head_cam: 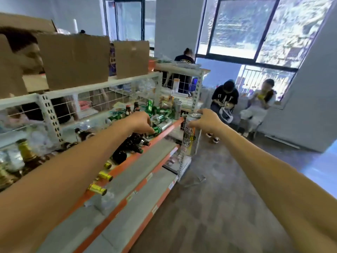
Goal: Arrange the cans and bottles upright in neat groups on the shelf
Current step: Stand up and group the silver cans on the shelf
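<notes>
Right hand [206, 121] pinches the tall can [189, 141] by its rim off the shelf [173, 125] edge; left hand [142, 123] grips a lying green can [157, 130]: stand both upright gently.

Left hand [141, 123] fingers hidden behind knuckles; tall can [190, 141] label blurred; gold-foil bottles [5, 177] cut by left edge.

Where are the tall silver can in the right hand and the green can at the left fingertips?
tall silver can [190, 140]: head view, printed side wall.
green can [158, 130]: head view, green side wall.
</notes>
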